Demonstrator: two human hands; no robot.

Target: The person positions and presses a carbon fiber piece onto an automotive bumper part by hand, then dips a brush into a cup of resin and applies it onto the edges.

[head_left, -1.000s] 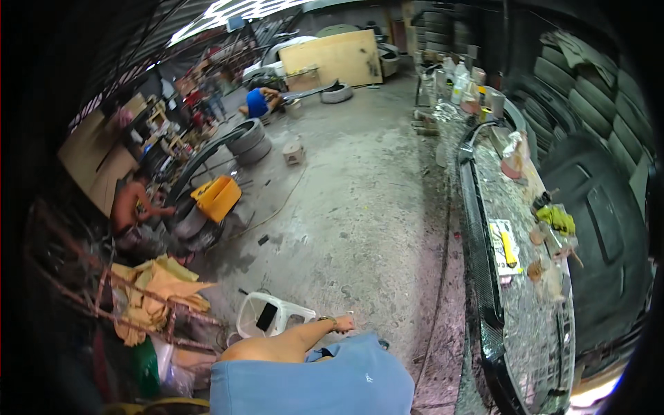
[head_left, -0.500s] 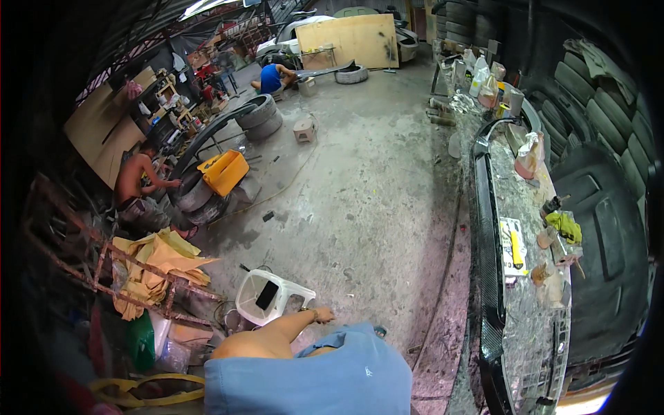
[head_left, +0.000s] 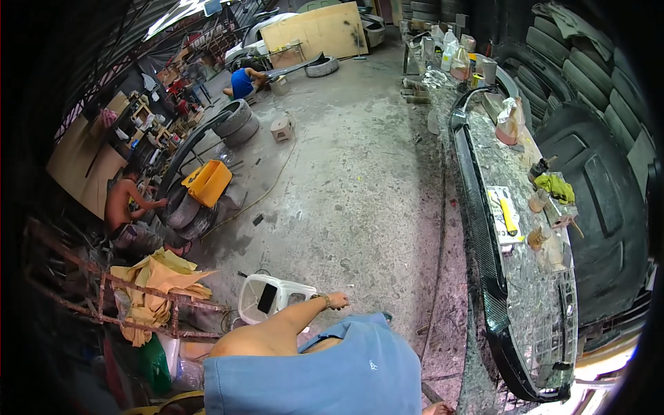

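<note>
My left hand (head_left: pixel 337 300) hangs in front of my blue shirt, its wrist wearing a dark band. Its fingers look loosely curled, and nothing shows in them. Below it and to the left stands a white plastic stool (head_left: pixel 282 285), with a black phone (head_left: pixel 266 299) lying on its seat. At the lower edge, only a bit of my right hand (head_left: pixel 438 409) shows; its fingers are mostly cut off. A dark narrow piece (head_left: pixel 431 393) lies close to it; whether the hand touches it is unclear. To my right, a long black carbon-patterned car body part (head_left: pixel 477 228) lies along the workbench edge.
The workbench (head_left: pixel 477 149) bears bottles, a yellow-handled tool (head_left: pixel 509 216), and a green cloth (head_left: pixel 555 187). At left are crumpled tan paper (head_left: pixel 155 283), a rusty metal frame (head_left: pixel 69 259), a yellow bin (head_left: pixel 207 183) and stacked tyres (head_left: pixel 236 123). Two people (head_left: pixel 128 207) (head_left: pixel 243 83) sit working there.
My view has shifted, so the far things sit further left and higher. My left hand has swung slightly up and right. Part of my right hand has come in at the lower edge.
</note>
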